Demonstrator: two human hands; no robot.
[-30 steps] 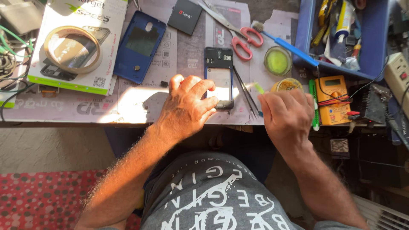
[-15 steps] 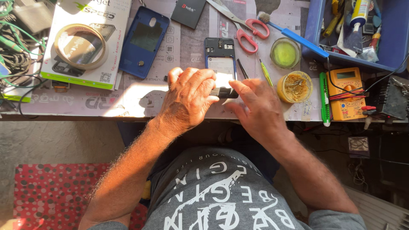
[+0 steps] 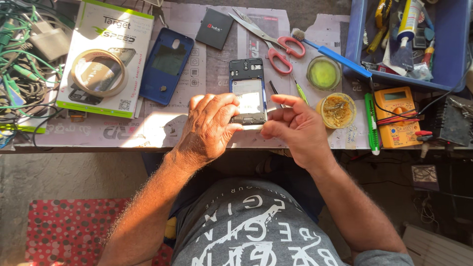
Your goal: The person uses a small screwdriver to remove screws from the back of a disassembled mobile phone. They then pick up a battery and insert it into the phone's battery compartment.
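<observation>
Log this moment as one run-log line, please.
left hand: gripping lower end of opened phone | right hand: fingertips at phone's bottom edge | phone: flat on bench, back cover off, lying apart to the left

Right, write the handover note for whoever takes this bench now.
Left hand: bare, fingers curled over the lower left edge of the opened phone, pinning it to the table.
Right hand: bare, fingertips at the phone's lower right corner; anything pinched there is too small to tell.
Done: blue back cover is off, lying left of the phone; black battery lies above it.
Left: phone not closed up; cover and battery still out.
Nearby: red-handled scissors, yellow multimeter.
</observation>
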